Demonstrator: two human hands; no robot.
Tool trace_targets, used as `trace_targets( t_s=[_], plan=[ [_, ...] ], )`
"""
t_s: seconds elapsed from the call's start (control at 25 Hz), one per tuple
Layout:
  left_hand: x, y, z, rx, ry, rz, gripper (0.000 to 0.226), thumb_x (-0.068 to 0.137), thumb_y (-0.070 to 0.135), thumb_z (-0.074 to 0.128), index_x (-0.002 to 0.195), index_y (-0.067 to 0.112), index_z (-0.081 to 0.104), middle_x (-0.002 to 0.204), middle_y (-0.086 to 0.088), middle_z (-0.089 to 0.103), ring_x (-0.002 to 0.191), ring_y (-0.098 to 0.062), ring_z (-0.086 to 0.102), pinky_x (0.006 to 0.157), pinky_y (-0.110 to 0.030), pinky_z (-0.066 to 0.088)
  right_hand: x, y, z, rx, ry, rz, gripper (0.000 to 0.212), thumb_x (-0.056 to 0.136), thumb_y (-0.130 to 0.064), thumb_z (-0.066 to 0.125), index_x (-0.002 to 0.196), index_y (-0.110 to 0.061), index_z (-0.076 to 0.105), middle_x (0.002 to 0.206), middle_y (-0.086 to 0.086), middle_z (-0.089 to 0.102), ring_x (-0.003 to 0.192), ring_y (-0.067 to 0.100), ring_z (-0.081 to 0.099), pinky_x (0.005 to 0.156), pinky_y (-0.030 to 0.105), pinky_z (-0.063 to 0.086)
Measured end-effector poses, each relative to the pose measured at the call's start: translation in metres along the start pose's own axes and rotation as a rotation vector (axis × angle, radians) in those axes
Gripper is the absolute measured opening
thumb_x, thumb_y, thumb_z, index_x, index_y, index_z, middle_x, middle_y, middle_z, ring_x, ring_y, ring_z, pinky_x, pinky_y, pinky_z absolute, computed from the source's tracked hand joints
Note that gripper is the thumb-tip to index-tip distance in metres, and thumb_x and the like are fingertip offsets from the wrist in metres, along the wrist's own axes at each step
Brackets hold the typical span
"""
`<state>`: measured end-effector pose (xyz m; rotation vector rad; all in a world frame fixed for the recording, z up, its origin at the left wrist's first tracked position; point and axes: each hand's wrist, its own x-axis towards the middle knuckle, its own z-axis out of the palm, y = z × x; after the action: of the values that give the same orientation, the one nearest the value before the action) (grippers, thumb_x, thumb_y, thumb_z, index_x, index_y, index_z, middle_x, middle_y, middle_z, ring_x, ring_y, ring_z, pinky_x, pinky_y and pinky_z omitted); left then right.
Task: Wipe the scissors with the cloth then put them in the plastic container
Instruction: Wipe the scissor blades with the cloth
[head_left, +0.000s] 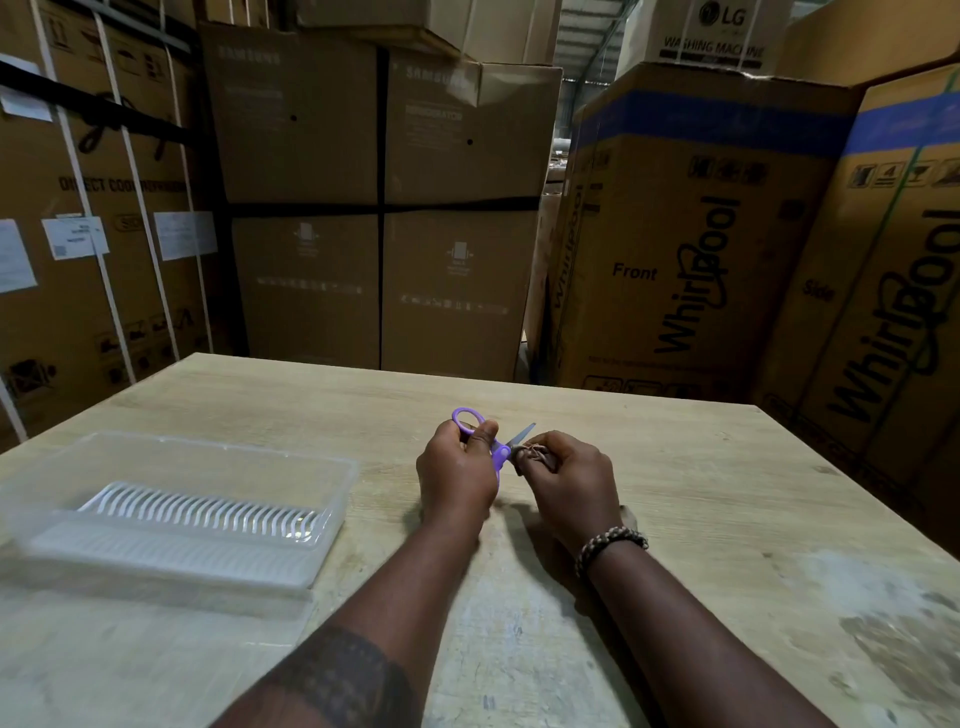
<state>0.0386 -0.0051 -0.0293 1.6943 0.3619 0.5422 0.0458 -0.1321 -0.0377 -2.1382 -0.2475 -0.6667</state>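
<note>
Small scissors (500, 446) with purple handles and short grey blades are held above the middle of the wooden table (701, 493). My left hand (457, 467) grips the purple handles, one loop sticking up past the fingers. My right hand (566, 480) pinches a small brownish cloth (531, 455) against the blades near the pivot; most of the cloth is hidden inside the fingers. The blade tip points up and to the right. A clear plastic container (332, 512) with a ribbed white insert sits on the table to the left, apart from both hands.
Tall cardboard appliance boxes (675, 249) stand close behind the table's far edge and along both sides. A braided bracelet (610, 545) is on my right wrist. The table's near right part shows pale worn patches.
</note>
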Motion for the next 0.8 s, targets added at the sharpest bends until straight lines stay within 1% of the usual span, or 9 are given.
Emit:
trace_targets(
  t_s=[0.08, 0.16, 0.28, 0.4, 0.48, 0.56, 0.64, 0.72, 0.8],
  plan=[
    [0.001, 0.000, 0.000, 0.018, -0.007, 0.007, 0.033, 0.097, 0.041, 0.069, 0.079, 0.015, 0.060, 0.074, -0.003, 0.066, 0.062, -0.011, 0.054, 0.053, -0.025, 0.036, -0.001, -0.001, 0.004, -0.040, 0.006, -0.015, 0.012, 0.083, -0.026, 0.075, 0.076, -0.018, 0.072, 0.066, -0.004, 0.071, 0.065, 0.017, 0.065, 0.061, 0.038, 0.054],
    [0.002, -0.001, 0.000, 0.010, -0.006, 0.007, 0.034, 0.096, 0.041, 0.070, 0.076, 0.016, 0.059, 0.074, -0.004, 0.067, 0.063, -0.016, 0.056, 0.054, -0.025, 0.037, 0.002, -0.002, 0.005, -0.061, 0.021, 0.006, 0.011, 0.083, -0.025, 0.075, 0.076, -0.017, 0.071, 0.066, -0.004, 0.070, 0.065, 0.018, 0.064, 0.060, 0.038, 0.053],
    [0.003, -0.001, 0.000, 0.008, -0.004, 0.005, 0.034, 0.096, 0.039, 0.071, 0.075, 0.014, 0.060, 0.074, -0.006, 0.068, 0.067, -0.022, 0.057, 0.054, -0.025, 0.039, 0.003, -0.004, 0.004, -0.081, 0.000, 0.066, 0.011, 0.083, -0.025, 0.075, 0.076, -0.016, 0.072, 0.068, -0.001, 0.070, 0.068, 0.021, 0.064, 0.061, 0.036, 0.052],
    [0.001, 0.000, -0.002, -0.012, 0.018, -0.006, 0.032, 0.096, 0.037, 0.071, 0.076, 0.014, 0.060, 0.077, -0.007, 0.069, 0.069, -0.023, 0.057, 0.054, -0.024, 0.037, 0.004, 0.001, -0.003, -0.142, -0.010, 0.163, 0.010, 0.084, -0.026, 0.071, 0.079, -0.017, 0.072, 0.072, 0.002, 0.072, 0.073, 0.025, 0.065, 0.064, 0.035, 0.054],
    [-0.001, 0.002, -0.002, -0.013, 0.031, -0.010, 0.030, 0.097, 0.036, 0.070, 0.079, 0.014, 0.060, 0.077, -0.005, 0.068, 0.069, -0.021, 0.057, 0.054, -0.022, 0.036, 0.005, 0.007, -0.013, -0.171, 0.023, 0.218, 0.008, 0.085, -0.026, 0.070, 0.080, -0.020, 0.072, 0.074, 0.001, 0.072, 0.074, 0.025, 0.066, 0.066, 0.036, 0.055],
    [-0.003, 0.003, -0.001, -0.009, 0.029, -0.011, 0.028, 0.098, 0.035, 0.069, 0.082, 0.013, 0.061, 0.075, -0.002, 0.065, 0.065, -0.014, 0.055, 0.050, -0.016, 0.033, 0.006, 0.009, -0.020, -0.135, 0.101, 0.195, 0.008, 0.085, -0.025, 0.072, 0.080, -0.019, 0.073, 0.072, -0.001, 0.071, 0.073, 0.022, 0.066, 0.065, 0.034, 0.054],
    [-0.003, 0.004, 0.001, -0.009, 0.017, -0.004, 0.028, 0.098, 0.035, 0.069, 0.082, 0.013, 0.061, 0.074, -0.001, 0.064, 0.063, -0.012, 0.054, 0.048, -0.014, 0.032, 0.003, 0.000, -0.016, -0.073, 0.125, 0.109, 0.008, 0.084, -0.022, 0.074, 0.078, -0.017, 0.073, 0.070, -0.003, 0.072, 0.069, 0.018, 0.065, 0.062, 0.031, 0.051],
    [-0.001, 0.002, 0.001, 0.013, 0.000, 0.010, 0.029, 0.097, 0.036, 0.070, 0.081, 0.013, 0.062, 0.074, -0.003, 0.065, 0.063, -0.013, 0.054, 0.050, -0.018, 0.034, -0.001, -0.011, -0.003, -0.053, 0.083, 0.053, 0.006, 0.082, -0.020, 0.075, 0.077, -0.017, 0.073, 0.070, -0.004, 0.072, 0.067, 0.016, 0.064, 0.061, 0.030, 0.048],
    [0.001, 0.000, 0.001, 0.026, -0.007, 0.018, 0.031, 0.096, 0.037, 0.070, 0.080, 0.013, 0.063, 0.075, -0.004, 0.068, 0.064, -0.017, 0.056, 0.053, -0.021, 0.037, -0.001, -0.014, 0.005, -0.054, 0.055, 0.060, 0.006, 0.082, -0.019, 0.074, 0.076, -0.016, 0.073, 0.069, -0.003, 0.071, 0.067, 0.018, 0.064, 0.060, 0.030, 0.046]
  ],
)
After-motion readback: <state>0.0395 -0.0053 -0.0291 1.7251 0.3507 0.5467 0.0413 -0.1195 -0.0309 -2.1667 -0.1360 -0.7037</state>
